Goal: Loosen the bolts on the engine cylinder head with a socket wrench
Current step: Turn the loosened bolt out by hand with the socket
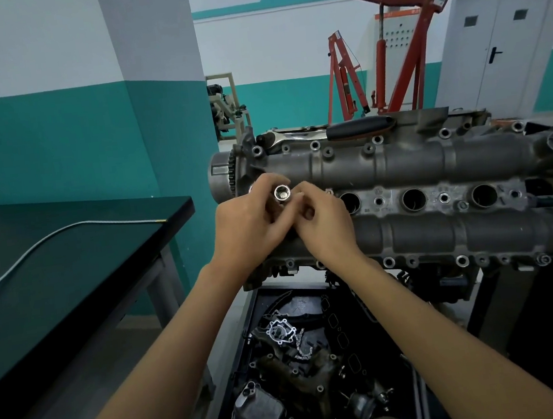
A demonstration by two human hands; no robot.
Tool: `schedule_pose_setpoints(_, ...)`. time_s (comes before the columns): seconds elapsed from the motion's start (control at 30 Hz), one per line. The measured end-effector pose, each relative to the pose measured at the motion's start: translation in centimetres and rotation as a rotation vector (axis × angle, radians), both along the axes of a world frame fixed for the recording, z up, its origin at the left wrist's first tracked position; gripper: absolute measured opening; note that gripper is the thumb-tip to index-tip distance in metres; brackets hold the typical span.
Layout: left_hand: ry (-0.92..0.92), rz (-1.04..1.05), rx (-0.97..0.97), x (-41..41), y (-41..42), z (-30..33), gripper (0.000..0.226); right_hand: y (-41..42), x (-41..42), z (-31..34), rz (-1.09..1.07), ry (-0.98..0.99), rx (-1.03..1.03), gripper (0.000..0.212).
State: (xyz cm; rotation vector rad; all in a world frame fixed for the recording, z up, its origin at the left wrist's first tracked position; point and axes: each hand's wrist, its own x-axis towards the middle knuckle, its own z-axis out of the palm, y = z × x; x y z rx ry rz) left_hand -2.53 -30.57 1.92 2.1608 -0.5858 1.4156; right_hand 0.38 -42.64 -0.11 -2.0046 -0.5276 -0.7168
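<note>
The grey engine cylinder head (400,162) lies across the middle of the view, with bolts along its near and far edges. A chrome socket (282,193) stands with its open end facing me above the head's left end. My left hand (253,225) grips it from the left. My right hand (324,221) pinches it from the right, fingers curled. What lies below the socket is hidden by both hands. A ratchet wrench with a black handle (360,127) rests along the far edge of the head.
A black-topped table (69,265) with a grey hose (33,248) stands to the left. Below the engine, a black tray (255,314) holds loose engine parts. A red engine hoist (399,60) and a grey door (506,38) stand at the back.
</note>
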Motion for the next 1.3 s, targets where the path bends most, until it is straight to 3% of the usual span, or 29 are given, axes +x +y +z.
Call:
schedule_pose_setpoints(0.1,0.011,0.006,0.026,0.04,0.21,-0.09,0.023,-0.06,0.03,-0.12,-0.033,-0.053,-0.054,0.017)
schedule_pose_setpoints(0.27,0.016,0.074,-0.045,0.2,-0.21,0.18,0.032,0.13,0.05,-0.13,-0.041,-0.011,-0.038,0.029)
schedule_pose_setpoints(0.4,0.012,0.049,-0.02,0.08,-0.23,0.07,0.043,0.12,0.12,-0.06,-0.019,0.01,0.047,0.009)
schedule_pose_setpoints(0.5,0.007,0.014,-0.014,-0.07,-0.08,-0.08,0.032,0.1,0.05,-0.41,-0.016,-0.02,0.042,0.002)
schedule_pose_setpoints(0.63,0.011,0.0,0.004,-0.11,0.08,-0.11,0.021,0.05,0.07,-0.59,-0.031,-0.08,-0.043,0.024)
schedule_pose_setpoints(0.73,0.009,0.024,-0.027,0.04,0.01,-0.07,0.018,0.16,0.08,-0.54,-0.029,-0.075,-0.021,0.027)
schedule_pose_setpoints(0.9,-0.006,0.03,-0.037,0.19,-0.1,-0.16,0.037,0.26,0.04,-0.55,-0.024,-0.023,0.064,0.011)
schedule_pose_setpoints(1.07,0.013,-0.008,-0.041,-0.04,0.0,-0.23,0.022,0.11,0.0,-0.75,0.0,-0.063,0.044,0.002)
schedule_pose_setpoints(1.17,0.038,-0.02,-0.067,-0.07,0.04,-0.11,0.021,0.08,-0.02,-0.84,-0.018,-0.101,0.007,0.018)
schedule_pose_setpoints(1.3,0.054,0.004,-0.1,0.02,-0.15,0.09,0.03,0.18,0.02,-0.74,-0.027,-0.09,0.022,0.024)
